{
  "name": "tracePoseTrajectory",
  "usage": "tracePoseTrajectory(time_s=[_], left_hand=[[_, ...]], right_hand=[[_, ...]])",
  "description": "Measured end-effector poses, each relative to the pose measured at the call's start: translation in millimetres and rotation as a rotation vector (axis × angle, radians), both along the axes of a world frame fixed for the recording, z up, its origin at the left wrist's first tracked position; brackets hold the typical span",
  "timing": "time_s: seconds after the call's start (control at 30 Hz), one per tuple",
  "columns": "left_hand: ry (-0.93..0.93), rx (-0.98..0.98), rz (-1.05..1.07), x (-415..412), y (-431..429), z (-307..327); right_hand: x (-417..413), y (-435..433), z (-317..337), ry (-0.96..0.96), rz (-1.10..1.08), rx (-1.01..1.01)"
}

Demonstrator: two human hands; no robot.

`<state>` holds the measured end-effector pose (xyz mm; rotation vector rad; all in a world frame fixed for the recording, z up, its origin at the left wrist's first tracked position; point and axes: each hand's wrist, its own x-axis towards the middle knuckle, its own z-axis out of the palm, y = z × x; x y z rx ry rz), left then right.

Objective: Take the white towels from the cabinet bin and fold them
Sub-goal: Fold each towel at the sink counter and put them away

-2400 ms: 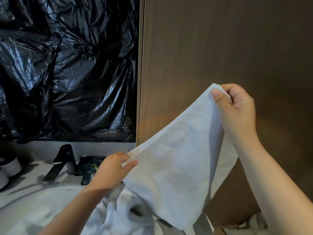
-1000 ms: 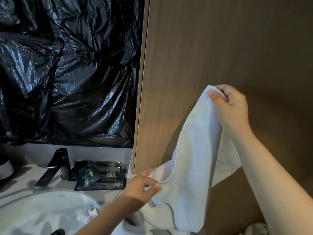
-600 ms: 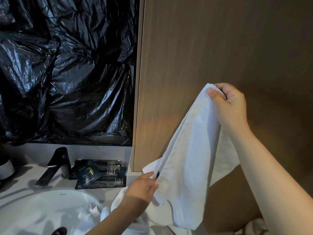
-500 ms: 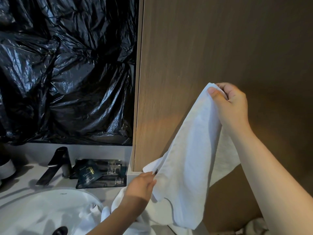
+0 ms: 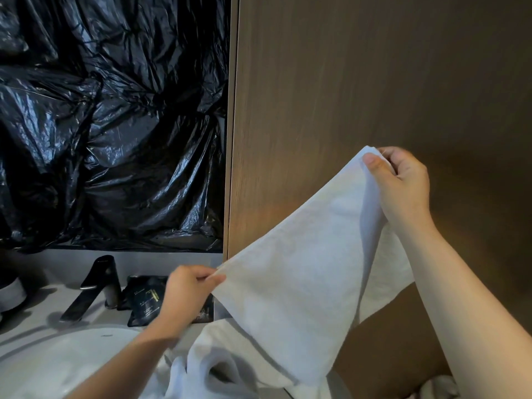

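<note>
Both hands held a white towel (image 5: 302,283) stretched in mid-air near a wooden cabinet (image 5: 359,96), the left hand (image 5: 187,292) and right hand (image 5: 403,180) each pinching a corner, seemingly to straighten it for folding.

A bathroom: white sink (image 5: 43,367), black faucet (image 5: 95,286), wooden cabinet (image 5: 359,96).

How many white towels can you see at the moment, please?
3: a towel stretched between left hand and right hand; a crumpled towel below it; a towel edge bottom right. More may be hidden.
</note>
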<state>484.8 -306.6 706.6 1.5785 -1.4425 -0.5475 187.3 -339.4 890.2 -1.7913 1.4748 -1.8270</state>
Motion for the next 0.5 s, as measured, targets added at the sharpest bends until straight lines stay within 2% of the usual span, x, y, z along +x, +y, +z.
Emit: tracePoseTrajectory(time_s=[0.2,0.37,0.43,0.5], left_hand=[[-0.059,-0.085,0.116,27,-20,58],[-0.088,-0.128,0.052,34,-28,88],[-0.033,-0.122,0.043,38,-32,99],[0.217,-0.071,0.020,39,-33,111]], right_hand=[[-9,-2,3,-0.025,-0.034,-0.056],[-15,-3,8,-0.096,-0.063,-0.083],[-20,-4,7,-0.109,-0.078,-0.072],[-27,-4,7,-0.113,-0.092,-0.069]])
